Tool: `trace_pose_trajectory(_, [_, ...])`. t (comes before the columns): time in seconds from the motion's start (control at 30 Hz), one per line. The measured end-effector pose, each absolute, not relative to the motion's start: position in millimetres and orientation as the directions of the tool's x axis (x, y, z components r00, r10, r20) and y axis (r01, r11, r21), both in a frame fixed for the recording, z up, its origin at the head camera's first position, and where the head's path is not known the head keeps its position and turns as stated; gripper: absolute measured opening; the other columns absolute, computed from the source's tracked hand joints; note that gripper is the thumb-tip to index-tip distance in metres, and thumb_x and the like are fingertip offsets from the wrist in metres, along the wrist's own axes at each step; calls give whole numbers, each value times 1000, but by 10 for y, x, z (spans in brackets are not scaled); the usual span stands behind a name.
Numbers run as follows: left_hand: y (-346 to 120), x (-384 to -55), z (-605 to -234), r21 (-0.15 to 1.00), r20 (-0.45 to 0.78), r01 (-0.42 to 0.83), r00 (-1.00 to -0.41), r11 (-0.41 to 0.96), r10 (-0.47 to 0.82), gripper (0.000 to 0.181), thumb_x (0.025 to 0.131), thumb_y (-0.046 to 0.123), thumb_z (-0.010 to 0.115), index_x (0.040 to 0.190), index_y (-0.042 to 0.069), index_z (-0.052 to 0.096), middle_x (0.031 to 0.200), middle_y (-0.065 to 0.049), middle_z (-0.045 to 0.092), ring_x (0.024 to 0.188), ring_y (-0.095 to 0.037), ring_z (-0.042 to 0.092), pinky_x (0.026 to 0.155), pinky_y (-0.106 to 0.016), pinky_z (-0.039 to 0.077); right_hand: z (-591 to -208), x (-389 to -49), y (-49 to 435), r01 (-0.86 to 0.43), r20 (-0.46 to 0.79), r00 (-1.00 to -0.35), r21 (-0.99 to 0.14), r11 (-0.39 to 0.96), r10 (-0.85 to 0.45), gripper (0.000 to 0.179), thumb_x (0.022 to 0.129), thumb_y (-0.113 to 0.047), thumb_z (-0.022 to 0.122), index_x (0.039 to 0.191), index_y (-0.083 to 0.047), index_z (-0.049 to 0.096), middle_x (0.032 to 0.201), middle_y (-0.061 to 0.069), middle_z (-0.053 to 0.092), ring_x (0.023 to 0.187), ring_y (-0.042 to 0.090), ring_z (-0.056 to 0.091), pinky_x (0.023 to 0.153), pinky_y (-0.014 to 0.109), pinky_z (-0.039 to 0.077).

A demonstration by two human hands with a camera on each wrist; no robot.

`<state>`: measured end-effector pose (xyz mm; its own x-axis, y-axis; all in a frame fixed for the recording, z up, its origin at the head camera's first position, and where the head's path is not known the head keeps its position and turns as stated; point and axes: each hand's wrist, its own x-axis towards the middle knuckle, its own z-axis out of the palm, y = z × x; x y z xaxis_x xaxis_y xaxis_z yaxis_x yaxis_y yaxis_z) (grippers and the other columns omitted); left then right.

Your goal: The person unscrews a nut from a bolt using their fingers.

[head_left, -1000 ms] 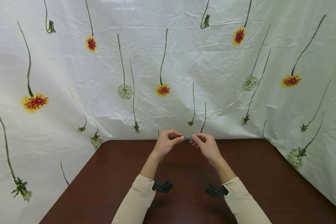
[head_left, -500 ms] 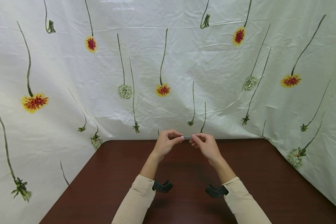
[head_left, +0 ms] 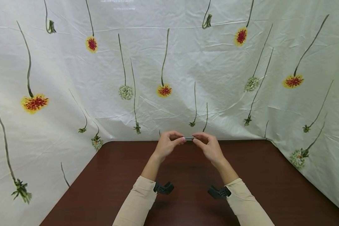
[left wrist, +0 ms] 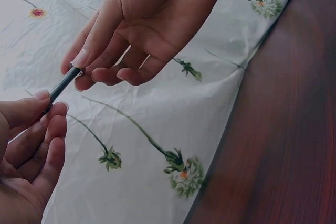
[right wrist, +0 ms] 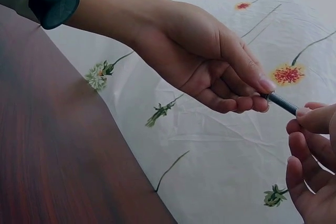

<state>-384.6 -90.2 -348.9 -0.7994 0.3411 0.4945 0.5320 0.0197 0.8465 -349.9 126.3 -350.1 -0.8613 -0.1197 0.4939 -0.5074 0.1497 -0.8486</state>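
Observation:
A short grey threaded bolt (head_left: 188, 138) is held level between both hands, above the far edge of the table. My left hand (head_left: 166, 146) pinches one end of the bolt between thumb and fingertips; a dark, wider end shows there in the right wrist view. At the other end, the thumb and index finger of my right hand (head_left: 209, 147) pinch a small metal piece that looks like a nut (left wrist: 80, 71), mostly covered by the fingertips. Bare thread of the bolt (right wrist: 283, 103) shows between the two hands.
Below the hands lies a dark reddish-brown table (head_left: 124, 182). A white cloth (head_left: 107, 75) printed with flowers hangs behind it and along both sides. Each forearm wears a black wrist device (head_left: 164, 188) over a beige sleeve (head_left: 138, 201).
My right fingers have shifted at their end of the bolt, the index finger reaching further over the top, and slightly more of that end shows. The left hand stays in place.

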Motion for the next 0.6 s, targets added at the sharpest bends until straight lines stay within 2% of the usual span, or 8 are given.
trace_pose_trajectory(0.17, [-894,-3846,-3487,854,490,520,-804,1,337,14,96,7,76,105,-4,75,94,-13,77,86,-26,71,89,-65,50,-3502,-3505,1270,-461,447,-887,-877,135,-118,31,100,-7,70,129,4,68,118,28,69,102,30,67,85,31,55])
trace_pose_trajectory(0.33, [-893,-3841,-3490,851,491,525,-803,11,337,13,96,6,75,105,-4,75,95,-12,77,86,-25,71,88,-63,52,-3517,-3523,1261,-385,375,-920,-919,81,-117,35,105,-18,65,130,6,64,113,27,71,100,34,71,90,39,57])
trace_pose_trajectory(0.43, [-891,-3845,-3496,850,491,526,-803,14,338,15,96,6,75,106,-5,75,96,-13,77,88,-26,71,88,-57,54,-3527,-3533,1249,-363,353,-928,-929,75,-116,36,107,-21,63,123,10,66,107,25,73,97,34,71,88,40,57])
trace_pose_trajectory(0.6, [-888,-3850,-3497,850,492,526,-805,14,330,15,96,6,75,106,-6,75,96,-14,76,88,-25,71,84,-42,58,-3520,-3528,1248,-396,387,-915,-916,68,-111,26,103,-10,67,122,9,68,107,22,72,97,34,70,86,38,58])
